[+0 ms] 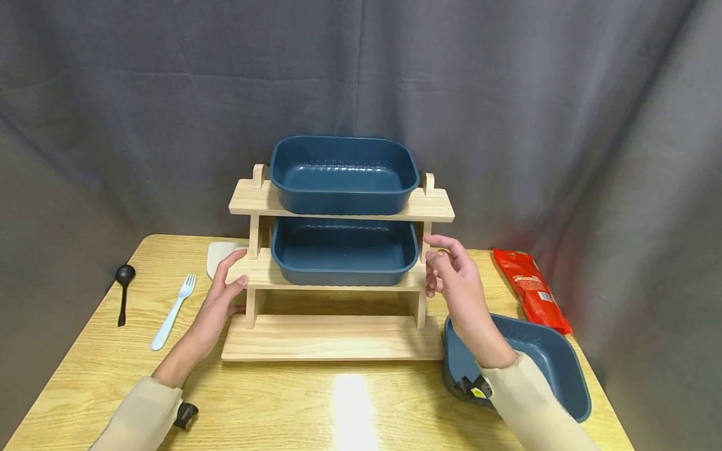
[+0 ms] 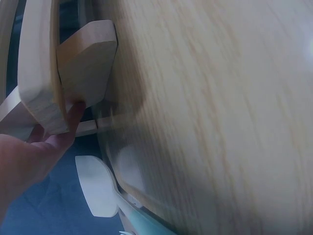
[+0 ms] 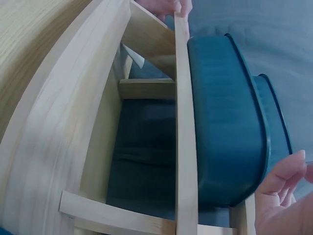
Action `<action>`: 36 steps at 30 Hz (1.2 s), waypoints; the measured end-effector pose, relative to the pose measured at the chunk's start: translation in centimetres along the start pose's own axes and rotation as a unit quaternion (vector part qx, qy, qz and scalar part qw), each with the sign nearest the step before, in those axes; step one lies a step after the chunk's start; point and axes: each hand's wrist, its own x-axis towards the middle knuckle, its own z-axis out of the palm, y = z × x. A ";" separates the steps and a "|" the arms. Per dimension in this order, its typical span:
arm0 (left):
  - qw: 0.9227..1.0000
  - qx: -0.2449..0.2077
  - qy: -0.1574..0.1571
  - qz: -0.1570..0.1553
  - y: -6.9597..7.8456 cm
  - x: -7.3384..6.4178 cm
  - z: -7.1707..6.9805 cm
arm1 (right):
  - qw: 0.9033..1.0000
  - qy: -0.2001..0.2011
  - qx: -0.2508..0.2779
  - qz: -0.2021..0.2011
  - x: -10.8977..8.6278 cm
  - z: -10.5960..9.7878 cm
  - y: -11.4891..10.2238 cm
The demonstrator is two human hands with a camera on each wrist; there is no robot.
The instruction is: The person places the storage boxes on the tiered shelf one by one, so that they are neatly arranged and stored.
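A three-tier wooden rack (image 1: 333, 338) stands on the table, a dark blue plastic tub (image 1: 344, 203) on its top tier and a second blue tub (image 1: 344, 275) on its middle tier. My left hand (image 1: 213, 308) grips the left end of the middle tier, its fingers wrapped about the board's edge (image 2: 36, 73). Beside the rack's right upright, my right hand (image 1: 459, 285) has its fingers loosely bent with nothing between them. In the right wrist view those fingers (image 3: 281, 183) are close to the middle tub's rim. The bottom tier carries nothing.
A third blue tub (image 1: 572, 369) sits on the table under my right forearm, with a red packet (image 1: 530, 288) behind it. At the left lie a black spoon (image 1: 123, 285), a pale blue fork (image 1: 172, 316) and a white-headed spatula (image 1: 219, 255). A grey curtain (image 1: 350, 75) hangs behind.
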 end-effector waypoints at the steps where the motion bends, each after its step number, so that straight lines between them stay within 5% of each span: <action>1: 1.000 0.001 0.001 -0.001 0.0 0.0 0.0 | 1.000 0.000 0.003 0.000 -0.1 -0.1 -0.2; 14: 1.000 -0.002 0.000 -0.003 0.0 0.0 0.1 | 0.999 0.024 0.015 -0.015 -2.0 -3.3 -2.0; 36: 1.000 0.011 0.000 -0.002 0.0 -0.1 -0.1 | 0.996 0.064 0.047 -0.026 -5.9 -12.7 -2.2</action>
